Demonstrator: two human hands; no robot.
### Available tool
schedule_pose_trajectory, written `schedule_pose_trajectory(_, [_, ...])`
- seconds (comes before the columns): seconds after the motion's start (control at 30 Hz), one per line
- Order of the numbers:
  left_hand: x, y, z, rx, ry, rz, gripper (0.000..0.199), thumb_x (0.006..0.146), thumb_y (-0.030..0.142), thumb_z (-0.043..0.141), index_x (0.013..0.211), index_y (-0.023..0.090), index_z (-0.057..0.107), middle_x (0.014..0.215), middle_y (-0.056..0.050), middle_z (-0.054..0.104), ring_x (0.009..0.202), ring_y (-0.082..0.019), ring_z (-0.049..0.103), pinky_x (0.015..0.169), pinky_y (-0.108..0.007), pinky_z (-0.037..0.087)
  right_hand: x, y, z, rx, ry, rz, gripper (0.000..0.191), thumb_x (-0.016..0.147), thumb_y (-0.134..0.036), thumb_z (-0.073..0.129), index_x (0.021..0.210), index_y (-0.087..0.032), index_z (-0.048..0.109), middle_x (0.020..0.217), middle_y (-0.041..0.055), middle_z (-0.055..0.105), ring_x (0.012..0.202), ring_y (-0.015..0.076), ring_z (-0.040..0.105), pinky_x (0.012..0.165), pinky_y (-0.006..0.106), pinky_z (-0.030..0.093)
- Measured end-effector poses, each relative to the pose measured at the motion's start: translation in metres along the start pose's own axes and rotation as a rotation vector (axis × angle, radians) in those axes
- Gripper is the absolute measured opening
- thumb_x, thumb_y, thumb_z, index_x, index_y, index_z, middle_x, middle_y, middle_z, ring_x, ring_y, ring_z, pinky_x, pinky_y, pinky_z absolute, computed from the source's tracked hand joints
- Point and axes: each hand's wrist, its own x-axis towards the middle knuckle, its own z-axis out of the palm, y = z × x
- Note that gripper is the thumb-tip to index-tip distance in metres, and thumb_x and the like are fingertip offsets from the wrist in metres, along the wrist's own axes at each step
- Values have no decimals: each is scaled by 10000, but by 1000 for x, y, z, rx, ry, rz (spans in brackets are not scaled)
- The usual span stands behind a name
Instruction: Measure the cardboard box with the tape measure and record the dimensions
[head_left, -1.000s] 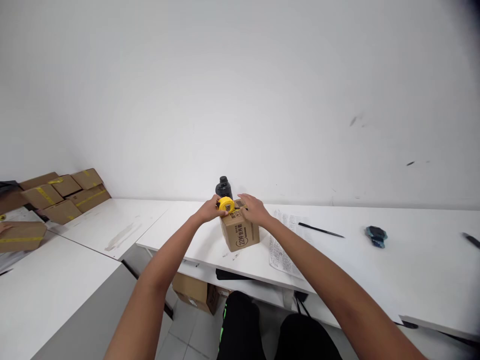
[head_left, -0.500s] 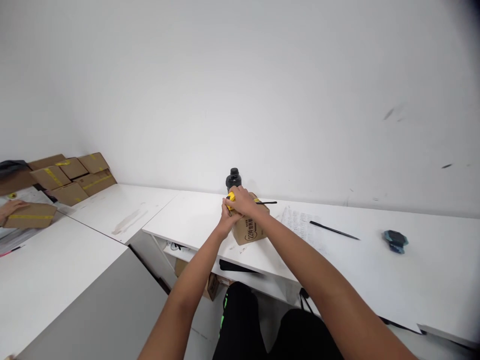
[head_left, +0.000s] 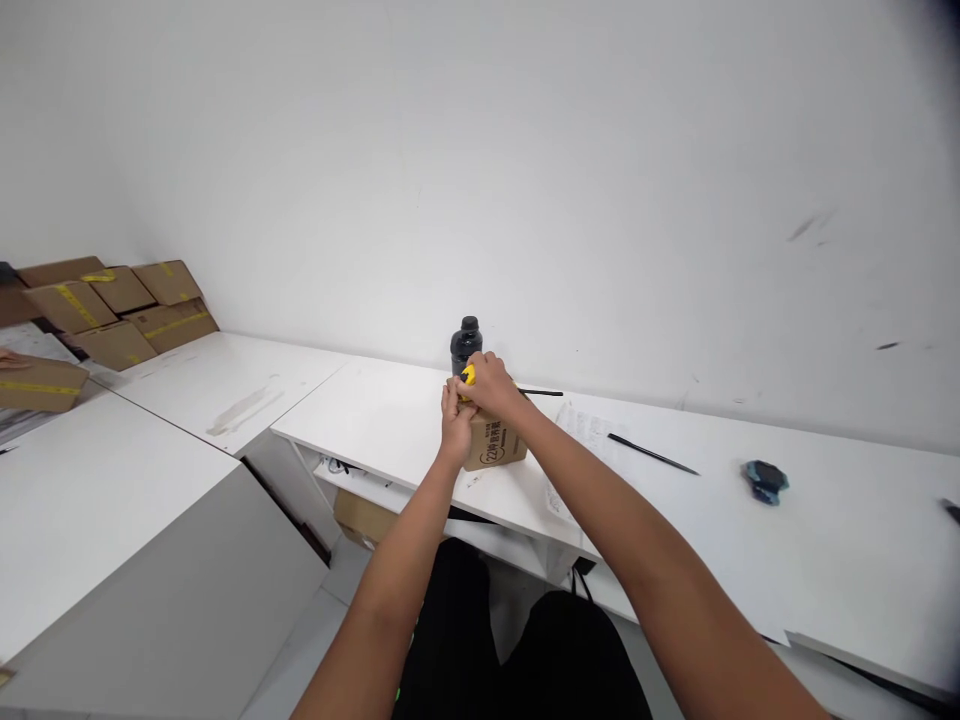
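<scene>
Bright, soft light here, its source out of view! The pale wall [head_left: 525, 200] gleams mid-frame and greys off leftward, while darkness bites into the top right corner. The white desk [head_left: 375, 400] shines; beneath it, gloom swallows the black trousers [head_left: 585, 640]. Wide-angle stretch pulls at the edges. Bold print on the carton [head_left: 495, 443] holds up, but writing on the paper [head_left: 592, 425] smears into blur!

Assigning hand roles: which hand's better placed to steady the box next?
Left, probably: the left hand is low, at the left edge of the box; the right hand is higher, on the yellow tape measure. Whether left presses the box is unclear.
</scene>
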Motion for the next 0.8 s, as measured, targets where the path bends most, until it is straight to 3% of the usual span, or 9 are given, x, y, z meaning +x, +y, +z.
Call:
schedule_pose_trajectory(0.17, [-5,1,-2,69,26,-13,362,830,223,532,1173,281,631,1570,2,246,1454,-256,210,1157,-393,270,1,28,-8,-10,36,25,276,760,-305,610,974,-180,487,989,106,493,914,262,465,805,364,416])
schedule_pose_trajectory(0.43, [-2,-5,-6,141,24,86,256,860,226,495,1071,252,637,1532,-16,316,1450,-232,208,1179,-410,201,8,77,-32,-57,0,106,284,753,-308,629,979,-181,515,998,93,500,942,256,472,820,345,405])
schedule_pose_trajectory(0.8, [3,-7,-5,135,29,94,243,861,241,469,1043,239,629,1507,-35,317,1429,-242,241,1162,-411,239,12,94,-44,-88,-75,170,256,821,-329,557,1023,-174,532,1057,114,509,966,264,482,840,355,397])
